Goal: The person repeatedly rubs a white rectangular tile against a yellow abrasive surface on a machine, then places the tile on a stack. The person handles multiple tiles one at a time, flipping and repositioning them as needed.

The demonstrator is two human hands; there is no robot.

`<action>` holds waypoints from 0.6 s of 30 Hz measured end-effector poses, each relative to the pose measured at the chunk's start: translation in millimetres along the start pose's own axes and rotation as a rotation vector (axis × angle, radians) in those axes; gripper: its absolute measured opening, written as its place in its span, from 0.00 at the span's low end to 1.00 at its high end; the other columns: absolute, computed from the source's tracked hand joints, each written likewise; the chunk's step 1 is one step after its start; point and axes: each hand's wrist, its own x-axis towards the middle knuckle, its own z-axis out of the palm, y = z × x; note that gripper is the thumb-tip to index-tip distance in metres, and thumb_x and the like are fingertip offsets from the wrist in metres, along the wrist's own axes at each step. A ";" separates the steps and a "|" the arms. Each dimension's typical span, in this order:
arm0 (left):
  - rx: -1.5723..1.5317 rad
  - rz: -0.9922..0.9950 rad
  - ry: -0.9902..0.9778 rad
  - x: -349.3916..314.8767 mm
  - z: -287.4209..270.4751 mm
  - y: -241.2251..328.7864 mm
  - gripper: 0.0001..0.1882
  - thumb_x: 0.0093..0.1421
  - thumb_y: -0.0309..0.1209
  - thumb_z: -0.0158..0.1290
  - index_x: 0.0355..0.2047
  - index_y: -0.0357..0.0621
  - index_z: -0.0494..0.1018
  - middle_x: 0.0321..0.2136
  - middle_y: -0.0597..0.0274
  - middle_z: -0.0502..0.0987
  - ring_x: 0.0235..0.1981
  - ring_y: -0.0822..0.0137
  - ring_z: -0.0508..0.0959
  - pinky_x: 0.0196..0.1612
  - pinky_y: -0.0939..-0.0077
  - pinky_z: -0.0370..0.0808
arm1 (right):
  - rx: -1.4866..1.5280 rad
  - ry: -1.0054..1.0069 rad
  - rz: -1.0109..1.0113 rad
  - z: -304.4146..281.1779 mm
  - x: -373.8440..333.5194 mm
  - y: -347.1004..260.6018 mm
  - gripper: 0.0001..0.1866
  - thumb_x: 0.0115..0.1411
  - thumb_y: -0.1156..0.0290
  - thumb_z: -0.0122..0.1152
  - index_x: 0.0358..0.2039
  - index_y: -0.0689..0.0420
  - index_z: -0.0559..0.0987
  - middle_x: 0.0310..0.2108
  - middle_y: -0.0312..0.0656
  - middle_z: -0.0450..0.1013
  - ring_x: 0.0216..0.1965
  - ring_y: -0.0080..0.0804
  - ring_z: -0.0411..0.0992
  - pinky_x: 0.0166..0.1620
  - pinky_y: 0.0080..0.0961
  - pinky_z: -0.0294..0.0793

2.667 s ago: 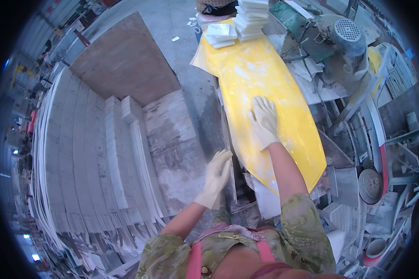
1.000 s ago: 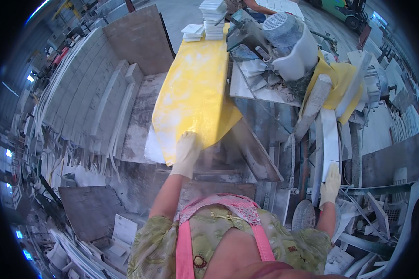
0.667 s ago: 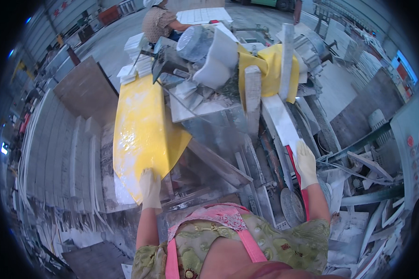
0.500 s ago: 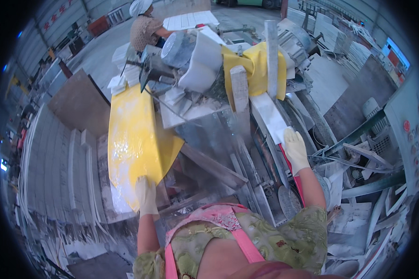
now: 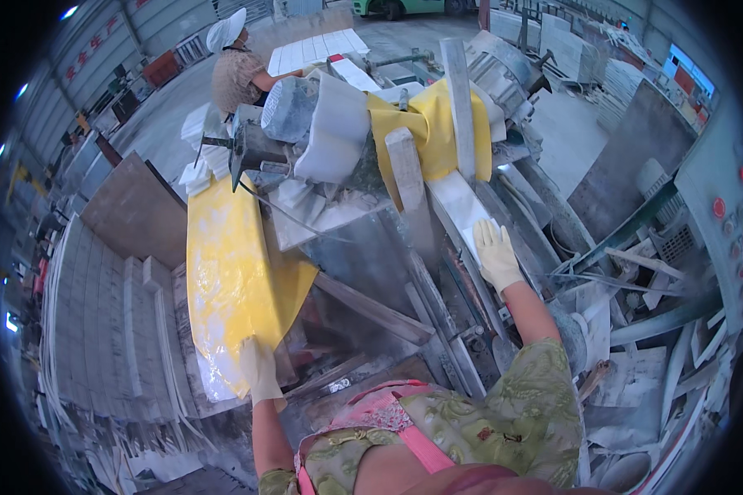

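One of our gloved hands, the left hand (image 5: pixel 258 371), rests its fingers on the near end of a yellow sheet (image 5: pixel 227 272), which extends forward from them; we cannot tell whether they grip it. Farther out, our right hand (image 5: pixel 497 257) lies palm down, fingers extended and released, on a white strip (image 5: pixel 461 206) that runs ahead of the fingertips to a yellow cover (image 5: pixel 434 115). Beyond sit stacked white tiles (image 5: pixel 196 125) and a co-worker (image 5: pixel 238 78).
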 end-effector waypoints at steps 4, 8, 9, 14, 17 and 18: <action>0.012 0.080 0.063 -2.8 0.9 -6.3 0.15 0.57 0.30 0.53 0.41 0.32 0.76 0.43 0.41 0.77 0.49 0.41 0.75 0.54 0.52 0.73 | -0.006 0.050 0.026 -14.1 -4.2 3.2 0.42 0.57 0.65 0.63 0.70 0.62 0.59 0.71 0.50 0.57 0.73 0.42 0.54 0.69 0.46 0.58; -0.009 0.084 -0.014 0.5 1.7 -13.4 0.16 0.57 0.31 0.54 0.43 0.33 0.76 0.44 0.40 0.78 0.51 0.42 0.75 0.56 0.52 0.72 | 0.312 -0.023 0.222 -65.2 6.6 8.0 0.23 0.57 0.58 0.64 0.47 0.62 0.79 0.47 0.55 0.79 0.47 0.50 0.79 0.47 0.47 0.78; -0.004 0.072 -0.079 2.6 1.3 -14.8 0.18 0.59 0.33 0.55 0.47 0.34 0.75 0.47 0.40 0.77 0.53 0.42 0.75 0.58 0.53 0.72 | 0.369 -0.024 0.300 -79.1 11.4 -0.3 0.21 0.57 0.57 0.63 0.43 0.62 0.81 0.42 0.55 0.80 0.44 0.52 0.79 0.44 0.48 0.78; -0.059 0.001 -0.140 2.9 -20.3 -17.7 0.24 0.64 0.39 0.57 0.57 0.38 0.74 0.55 0.42 0.76 0.59 0.45 0.74 0.62 0.55 0.70 | 1.408 -0.020 0.272 -130.3 -0.3 -117.7 0.20 0.61 0.54 0.64 0.39 0.60 0.83 0.28 0.39 0.79 0.28 0.27 0.79 0.32 0.31 0.76; -0.289 0.048 0.031 -0.3 -52.7 -12.7 0.27 0.66 0.47 0.54 0.55 0.36 0.76 0.52 0.42 0.79 0.55 0.43 0.77 0.61 0.56 0.71 | 1.599 -0.134 0.011 -151.4 -8.2 -230.4 0.19 0.64 0.55 0.65 0.41 0.60 0.83 0.29 0.35 0.79 0.28 0.22 0.76 0.31 0.27 0.74; -0.350 0.039 0.050 -0.2 -66.8 -12.4 0.28 0.67 0.48 0.53 0.54 0.35 0.76 0.50 0.42 0.80 0.54 0.42 0.78 0.60 0.56 0.72 | 1.751 -0.217 -0.043 -157.8 -7.5 -278.3 0.17 0.65 0.57 0.64 0.43 0.59 0.83 0.32 0.35 0.79 0.30 0.22 0.75 0.34 0.26 0.75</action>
